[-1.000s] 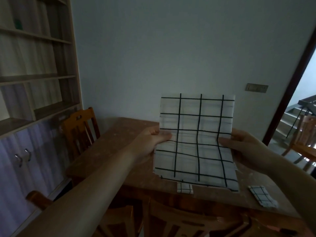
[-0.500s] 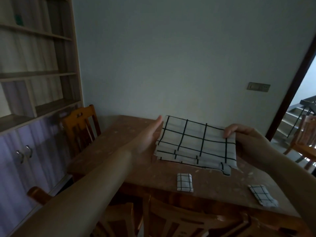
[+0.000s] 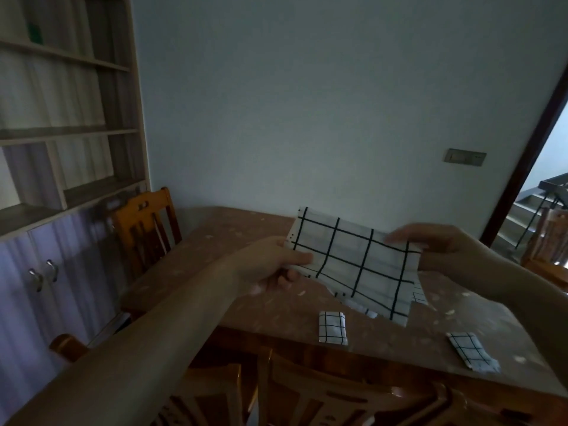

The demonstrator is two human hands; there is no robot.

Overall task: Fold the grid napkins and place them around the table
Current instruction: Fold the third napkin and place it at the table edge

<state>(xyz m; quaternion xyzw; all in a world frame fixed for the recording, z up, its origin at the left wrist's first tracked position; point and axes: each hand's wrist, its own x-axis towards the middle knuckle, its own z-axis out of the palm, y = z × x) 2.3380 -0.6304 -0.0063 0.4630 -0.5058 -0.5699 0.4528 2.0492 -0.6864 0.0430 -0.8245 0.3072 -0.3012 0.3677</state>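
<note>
Your left hand [image 3: 270,269] pinches the left edge of the grid napkin [image 3: 353,265], thumb on top and fingers curled beneath. The cloth hangs in the air above the far middle of the table [image 3: 215,259], tilted, its lower right corner drooping toward the tabletop without clearly touching it. It looks already doubled, since a second layer peeks out along the lower edge.

Judge it as thin, light and limp: it sags wherever you do not hold it, and the layers will likely slide apart if you take only one. Pinch through every layer, close to the corners, and keep the edge between your hands taut so the next crease falls along a grid line.

Nearer to you on the table lie two small folded napkins, one [image 3: 332,327] at the near edge in the middle, the other [image 3: 471,355] further right, well apart from it.

Your right hand [image 3: 442,244] holds the upper right corner of the cloth, fingers laid over its top edge; its thumb is hidden behind the fabric, so the pinch there is my judgement.
</note>
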